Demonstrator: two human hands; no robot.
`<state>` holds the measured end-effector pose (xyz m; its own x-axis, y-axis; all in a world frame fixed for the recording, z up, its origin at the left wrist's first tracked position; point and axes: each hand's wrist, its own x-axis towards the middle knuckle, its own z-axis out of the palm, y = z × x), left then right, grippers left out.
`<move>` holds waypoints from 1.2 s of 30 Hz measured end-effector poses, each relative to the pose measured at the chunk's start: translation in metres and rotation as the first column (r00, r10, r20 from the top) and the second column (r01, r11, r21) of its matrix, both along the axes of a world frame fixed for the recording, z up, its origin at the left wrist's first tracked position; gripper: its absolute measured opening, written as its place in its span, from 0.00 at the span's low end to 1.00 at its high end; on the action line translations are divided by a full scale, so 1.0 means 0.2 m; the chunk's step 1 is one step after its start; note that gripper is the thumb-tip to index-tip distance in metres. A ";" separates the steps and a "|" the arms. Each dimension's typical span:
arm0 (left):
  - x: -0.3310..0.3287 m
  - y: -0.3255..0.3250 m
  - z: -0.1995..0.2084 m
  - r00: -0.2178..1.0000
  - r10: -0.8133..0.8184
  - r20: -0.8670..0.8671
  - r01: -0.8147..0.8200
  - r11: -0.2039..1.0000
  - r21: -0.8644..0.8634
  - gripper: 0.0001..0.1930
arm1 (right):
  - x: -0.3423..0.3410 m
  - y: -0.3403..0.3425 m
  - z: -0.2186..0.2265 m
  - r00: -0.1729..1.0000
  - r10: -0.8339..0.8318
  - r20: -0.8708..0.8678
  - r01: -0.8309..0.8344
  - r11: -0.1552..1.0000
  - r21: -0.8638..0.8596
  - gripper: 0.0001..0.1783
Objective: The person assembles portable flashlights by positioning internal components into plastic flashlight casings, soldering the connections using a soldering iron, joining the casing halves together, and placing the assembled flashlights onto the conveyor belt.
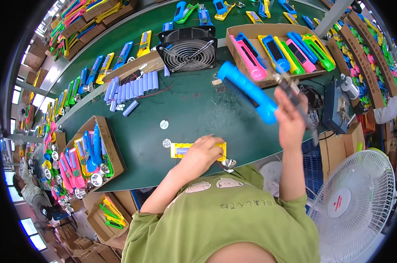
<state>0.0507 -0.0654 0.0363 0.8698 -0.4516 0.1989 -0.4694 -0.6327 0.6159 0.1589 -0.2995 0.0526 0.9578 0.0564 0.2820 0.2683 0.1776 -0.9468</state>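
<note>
My left hand (201, 154) is curled over a yellow flashlight housing (175, 150) lying near the table's front edge. A light purple battery cell (181, 151) shows inside it, and a shiny reflector (228, 163) sits by its right end. My right hand (290, 117), smeared by motion, is raised at the right. Beside its thumb is the end of a blue flashlight (246, 93) that slants up toward a cardboard box. A blurred dark metallic thing (297, 98) crosses the fingers; whether the hand grips either one is unclear.
Purple cells (135, 87) with wires lie at mid-left, behind them a black fan (187, 49). A box of finished flashlights (268, 80) stands far right, another box (116, 149) at left. A grey-blue device (336, 107) is at right; a white fan (354, 206) stands near right.
</note>
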 end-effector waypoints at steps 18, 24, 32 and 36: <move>-0.05 0.08 0.01 0.809 0.568 -0.152 -0.570 0.694 -0.441 0.08 | -0.26 -0.02 -0.35 0.884 0.178 0.432 0.194 0.702 -0.685 0.30; -0.05 0.06 0.01 0.839 0.527 -0.136 -0.535 0.754 -0.382 0.06 | -0.16 -0.02 -0.26 0.955 0.128 0.268 0.011 0.888 -0.460 0.42; -0.06 0.07 0.02 0.815 0.573 -0.090 -0.566 0.752 -0.339 0.06 | -0.22 -0.01 -0.35 0.865 -0.006 0.501 0.362 0.699 -0.616 0.37; -0.06 0.09 0.02 0.803 0.586 -0.105 -0.584 0.739 -0.336 0.07 | -0.27 0.02 -0.38 0.942 0.019 0.334 0.137 0.890 -0.436 0.39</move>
